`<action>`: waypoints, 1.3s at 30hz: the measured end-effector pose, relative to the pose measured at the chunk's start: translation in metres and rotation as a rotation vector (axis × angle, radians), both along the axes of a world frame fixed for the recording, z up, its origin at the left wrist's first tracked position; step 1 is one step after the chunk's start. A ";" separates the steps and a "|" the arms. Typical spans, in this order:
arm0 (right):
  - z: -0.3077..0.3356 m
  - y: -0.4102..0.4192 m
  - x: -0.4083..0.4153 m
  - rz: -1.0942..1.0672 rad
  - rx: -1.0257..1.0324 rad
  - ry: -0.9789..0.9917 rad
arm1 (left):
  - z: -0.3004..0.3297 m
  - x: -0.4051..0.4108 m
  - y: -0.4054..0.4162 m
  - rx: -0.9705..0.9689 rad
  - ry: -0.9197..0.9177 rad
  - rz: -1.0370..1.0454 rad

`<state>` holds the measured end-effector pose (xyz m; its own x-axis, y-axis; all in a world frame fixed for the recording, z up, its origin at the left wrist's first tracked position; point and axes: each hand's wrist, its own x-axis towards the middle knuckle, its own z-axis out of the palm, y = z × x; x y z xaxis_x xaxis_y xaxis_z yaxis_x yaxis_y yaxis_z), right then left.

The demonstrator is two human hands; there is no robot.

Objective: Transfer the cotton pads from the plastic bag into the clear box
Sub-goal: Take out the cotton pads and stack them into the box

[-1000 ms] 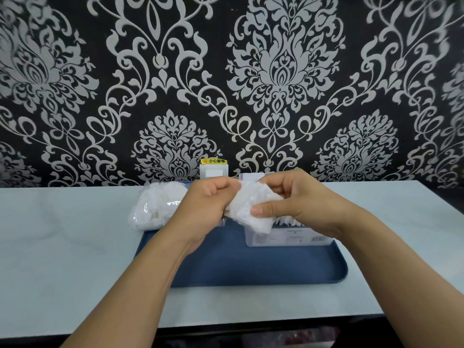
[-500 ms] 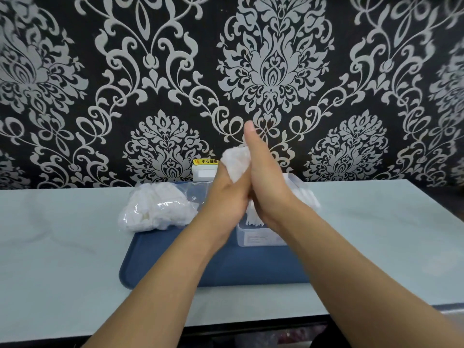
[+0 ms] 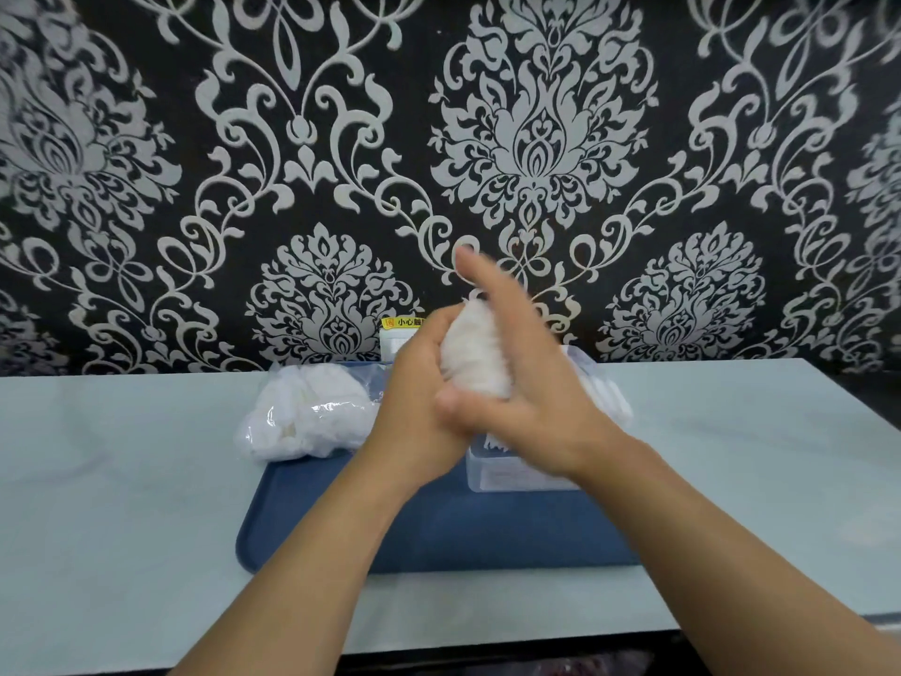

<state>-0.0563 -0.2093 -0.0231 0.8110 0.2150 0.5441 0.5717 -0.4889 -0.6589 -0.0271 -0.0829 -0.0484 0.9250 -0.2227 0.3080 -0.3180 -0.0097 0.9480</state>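
We clamp a white cotton-pad wad (image 3: 475, 351) btwn left hand (image 3: 419, 383) & right hand (image 3: 512, 383), above the clear plastic box (image 3: 517, 473).

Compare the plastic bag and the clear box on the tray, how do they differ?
The plastic bag is soft and crumpled; the clear box is rigid and straight-sided. The bag lies at the tray's left rear corner, in plain sight; the box sits right, partly hidden behind the hands. Both are see-through.

Two bare hands, left hand (image 3: 419, 383) and right hand (image 3: 526, 397), one bunch of cotton pads (image 3: 475, 358) between them, one plastic bag (image 3: 312, 417), one clear box (image 3: 521, 473), one blue tray (image 3: 439, 534), one pale table (image 3: 122, 480), perhaps one white wall socket (image 3: 397, 339), mostly hidden
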 end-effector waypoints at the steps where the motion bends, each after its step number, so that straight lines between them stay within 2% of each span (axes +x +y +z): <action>1: -0.004 0.002 -0.002 0.008 -0.080 0.012 | -0.001 -0.002 -0.001 0.041 -0.023 0.004; 2: -0.007 0.004 -0.002 0.001 -0.103 0.022 | -0.002 -0.002 0.000 0.071 -0.034 0.012; 4: -0.005 -0.001 -0.004 -0.013 -0.026 0.020 | -0.002 -0.003 0.004 0.077 -0.034 0.002; 7: 0.000 -0.008 -0.007 -0.041 0.205 0.002 | 0.000 -0.003 0.009 0.067 -0.059 -0.023; 9: 0.001 -0.005 -0.011 -0.018 0.333 0.078 | 0.003 -0.008 0.004 0.033 -0.090 -0.043; 11: -0.001 0.001 -0.014 0.032 0.277 0.141 | 0.003 -0.011 -0.001 0.074 -0.130 -0.073; 15: -0.004 -0.004 -0.012 0.095 0.168 0.252 | 0.000 -0.011 0.004 0.322 -0.226 -0.100; 19: -0.007 -0.004 -0.014 0.154 0.122 0.276 | 0.002 -0.010 0.003 0.216 -0.208 -0.057; 22: -0.004 -0.008 -0.013 0.131 0.147 0.213 | 0.005 -0.010 0.002 0.110 -0.136 -0.109; 24: 0.001 -0.018 -0.011 0.081 0.112 0.138 | 0.005 -0.008 0.008 0.133 -0.046 -0.130; 26: 0.005 -0.026 -0.010 0.054 0.034 0.151 | 0.000 -0.005 0.013 0.184 0.004 -0.116; 30: 0.004 -0.033 -0.006 -0.094 -0.082 0.194 | -0.004 -0.002 0.018 0.250 0.009 -0.080; 34: 0.004 -0.036 0.009 -0.131 -0.238 0.257 | -0.006 0.002 0.015 0.336 -0.021 -0.049; 35: 0.006 -0.038 0.011 -0.132 -0.211 0.280 | -0.004 0.003 0.014 0.341 -0.020 -0.036; 36: 0.010 -0.041 0.013 -0.129 -0.099 0.324 | -0.002 0.004 0.015 0.343 -0.028 -0.018; 37: 0.014 -0.046 0.016 -0.120 0.111 0.404 | -0.001 0.005 0.016 0.362 -0.041 0.023; 39: 0.022 -0.054 0.022 -0.067 0.658 0.596 | -0.004 0.009 0.017 0.435 -0.060 0.161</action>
